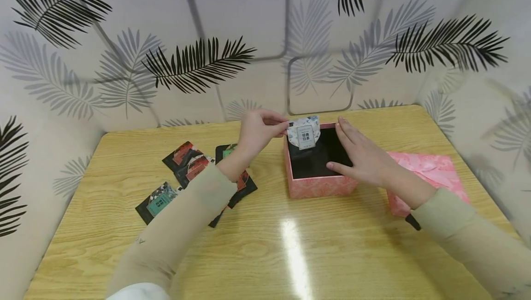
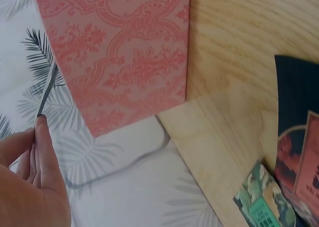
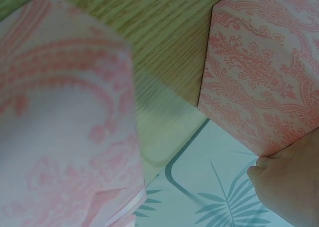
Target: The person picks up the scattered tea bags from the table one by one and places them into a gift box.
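In the head view my left hand [image 1: 259,132] pinches a corner of a white tea sachet [image 1: 304,136] with blue floral print and a grey label. It hangs over the far left part of a pink patterned box [image 1: 323,187], whose inside is black. The left wrist view shows the sachet [image 2: 48,90] edge-on between thumb and fingers, beside the box wall [image 2: 124,57]. My right hand [image 1: 367,159] rests on the box's right rim with fairly straight fingers, thumb over the opening. In the right wrist view, part of that hand [image 3: 289,179] meets the box edge.
Several dark sachets [image 1: 159,203] with red or green labels lie loosely on the wooden table [image 1: 249,263], left of the box. A pink patterned lid [image 1: 431,171] lies to the right, partly behind my right forearm, with a small black piece [image 1: 413,222] jutting out. Leaf-patterned wall covering stands behind.
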Motion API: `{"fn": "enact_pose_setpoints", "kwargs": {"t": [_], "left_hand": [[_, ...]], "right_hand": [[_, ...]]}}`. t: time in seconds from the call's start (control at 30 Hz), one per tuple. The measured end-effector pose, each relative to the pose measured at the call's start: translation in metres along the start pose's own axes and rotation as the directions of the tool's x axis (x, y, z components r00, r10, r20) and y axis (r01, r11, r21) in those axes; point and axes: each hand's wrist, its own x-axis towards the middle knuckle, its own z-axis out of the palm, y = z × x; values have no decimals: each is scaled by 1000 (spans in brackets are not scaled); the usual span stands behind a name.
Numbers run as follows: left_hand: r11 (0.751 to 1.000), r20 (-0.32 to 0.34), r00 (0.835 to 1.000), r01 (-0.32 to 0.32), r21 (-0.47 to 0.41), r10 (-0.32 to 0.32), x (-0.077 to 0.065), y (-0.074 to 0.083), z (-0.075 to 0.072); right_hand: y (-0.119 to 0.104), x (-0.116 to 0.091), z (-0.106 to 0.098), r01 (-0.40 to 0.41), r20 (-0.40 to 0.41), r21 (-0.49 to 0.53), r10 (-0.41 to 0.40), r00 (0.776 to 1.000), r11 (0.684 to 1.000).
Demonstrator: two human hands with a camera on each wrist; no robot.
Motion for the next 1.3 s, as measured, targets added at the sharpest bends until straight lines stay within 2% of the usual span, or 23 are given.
{"fn": "enact_pose_setpoints", "kwargs": {"t": [0.13,0.27,0.53,0.77,0.9,1.0,1.07,1.3], "left_hand": [[997,44,999,-20,79,17,2,-3,10],[983,86,995,-62,171,48,4,-6,19],[915,152,986,-122,384,67,9,-7,31],[890,237,970,-161,427,61,11,-7,40],[861,275,959,-200,467,73,11,-6,42],[826,289,954,-230,514,86,11,-5,43],[812,289,954,-235,534,87,11,-4,44],[793,291,955,-224,567,61,10,-3,44]], "right_hand": [[0,1,0,2,0,0,-2,1000,1000],[-1,1,0,1,3,-1,-1,1000,1000],[1,2,1,1,-2,1,-1,1000,1000],[2,1,1,11,-13,10,-11,1000,1000],[1,1,2,12,-18,10,-12,1000,1000],[1,1,2,13,-21,12,-13,1000,1000],[1,1,2,12,-22,15,-12,1000,1000],[1,1,2,14,-35,15,-14,999,1000]]}}
